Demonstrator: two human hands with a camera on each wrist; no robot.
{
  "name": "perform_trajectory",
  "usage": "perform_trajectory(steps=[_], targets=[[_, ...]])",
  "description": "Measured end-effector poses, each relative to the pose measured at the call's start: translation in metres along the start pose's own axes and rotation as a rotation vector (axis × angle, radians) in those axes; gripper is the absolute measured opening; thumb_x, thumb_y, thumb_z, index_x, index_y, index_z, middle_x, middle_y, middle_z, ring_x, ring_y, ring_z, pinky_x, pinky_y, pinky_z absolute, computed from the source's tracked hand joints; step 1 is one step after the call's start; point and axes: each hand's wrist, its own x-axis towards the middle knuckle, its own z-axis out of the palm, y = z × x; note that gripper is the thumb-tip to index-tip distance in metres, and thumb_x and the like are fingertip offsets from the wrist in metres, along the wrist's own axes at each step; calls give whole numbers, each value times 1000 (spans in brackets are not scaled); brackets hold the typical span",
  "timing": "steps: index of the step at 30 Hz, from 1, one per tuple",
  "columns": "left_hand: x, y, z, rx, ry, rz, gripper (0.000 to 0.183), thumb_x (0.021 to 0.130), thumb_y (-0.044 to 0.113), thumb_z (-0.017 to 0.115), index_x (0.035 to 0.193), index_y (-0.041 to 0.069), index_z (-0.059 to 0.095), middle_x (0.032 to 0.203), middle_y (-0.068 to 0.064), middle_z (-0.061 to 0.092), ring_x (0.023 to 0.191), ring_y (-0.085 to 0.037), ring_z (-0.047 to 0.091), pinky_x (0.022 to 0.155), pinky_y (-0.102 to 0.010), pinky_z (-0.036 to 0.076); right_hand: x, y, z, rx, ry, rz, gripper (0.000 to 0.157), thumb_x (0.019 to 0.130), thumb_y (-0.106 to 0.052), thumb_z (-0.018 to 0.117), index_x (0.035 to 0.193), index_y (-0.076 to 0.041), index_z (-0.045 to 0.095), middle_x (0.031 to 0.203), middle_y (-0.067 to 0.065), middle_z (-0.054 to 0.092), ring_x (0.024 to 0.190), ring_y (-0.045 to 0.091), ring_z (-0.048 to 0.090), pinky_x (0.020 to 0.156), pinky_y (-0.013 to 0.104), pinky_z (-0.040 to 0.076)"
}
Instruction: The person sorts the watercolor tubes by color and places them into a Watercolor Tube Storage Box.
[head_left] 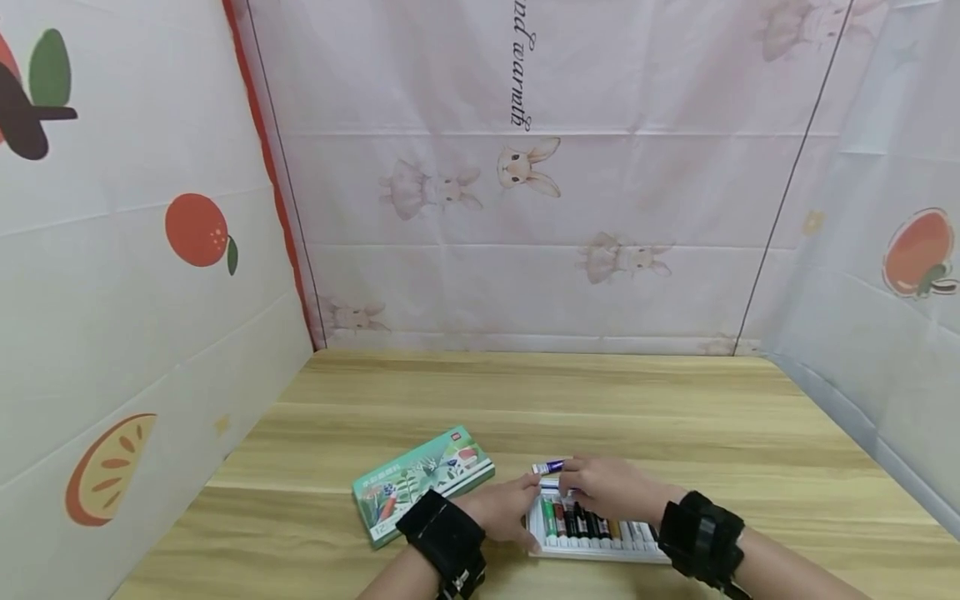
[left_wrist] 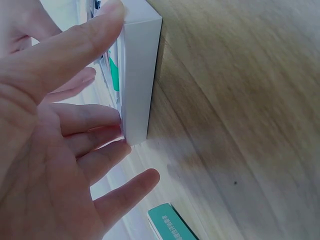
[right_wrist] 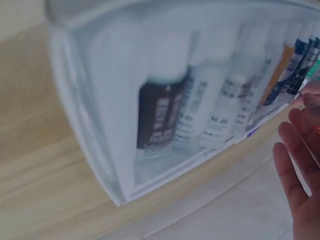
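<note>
A printed green box (head_left: 423, 485) lies on a wood-grained table (head_left: 525, 396) beside your left hand (head_left: 504, 510), whose spread fingers touch the smooth white tray (head_left: 600, 556) of capped tubes (head_left: 561, 521). A purple tube (head_left: 553, 467) shows at its far edge. Your right hand (head_left: 617, 487) blocks some tubes; whether it pinches one, I cannot tell. Only the right wrist view shows the dark end tube (right_wrist: 161, 117) clearly.

There is one left hand (head_left: 512, 506), one right hand (head_left: 615, 487) and two black wrist bands (head_left: 442, 535). There is one green box (head_left: 423, 485), one white tray (head_left: 592, 556) and one purple tube (head_left: 553, 467). The tubes (head_left: 550, 518) in the tray are too hidden to count.
</note>
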Motion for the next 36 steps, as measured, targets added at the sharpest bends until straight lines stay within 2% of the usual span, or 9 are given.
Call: perform_trajectory(steps=[9,15,19,24,27,30,32,36], targets=[[0,1,1,20,13,13,81,79,41,69,144,3,38,158,-10,32,144,-20,30,119,-33,33,4,13,-5,-54,20,29,10,81,-6,66,83,-12,73,82,0,67,75,10,60,66,24,58],[0,0,1,22,21,0,81,79,41,69,144,4,38,158,-9,32,143,-20,32,117,-33,35,7,19,-2,-47,24,67,13,82,-5,64,92,-10,71,90,4,71,82,15,65,68,27,59],[-1,0,1,-3,24,9,81,79,40,70,144,3,38,158,-10,32,143,-21,32,118,-33,33,12,24,4,-30,7,97,16,85,-11,65,99,-11,70,95,5,73,87,20,67,72,30,59],[-4,1,2,-17,20,24,80,80,39,68,144,2,37,158,-10,31,144,-20,29,119,-32,32,22,27,11,-12,-21,95,12,83,-13,66,94,-13,71,90,3,72,82,15,66,69,27,58],[-5,1,1,-16,15,21,80,81,40,68,144,2,37,159,-9,30,145,-19,27,119,-32,31,26,29,15,-48,-17,75,6,81,-11,68,86,-13,69,81,-1,67,71,8,59,62,22,55],[-5,1,0,-11,19,19,79,81,40,68,144,3,38,159,-8,30,145,-18,27,119,-31,31,30,30,17,-59,-12,70,5,80,-9,68,80,-13,65,74,-4,60,63,4,47,56,17,47],[-4,1,1,-3,20,23,79,81,40,68,144,3,38,159,-8,31,145,-18,28,119,-31,32,31,30,17,-34,-13,85,9,81,-7,66,77,-13,61,71,-5,54,61,5,42,54,17,41],[-3,0,1,-8,14,17,80,80,40,68,144,3,38,159,-7,31,145,-18,28,119,-31,32,32,29,17,35,-35,138,13,82,-4,65,76,-12,56,70,-5,48,62,6,41,55,18,37]])
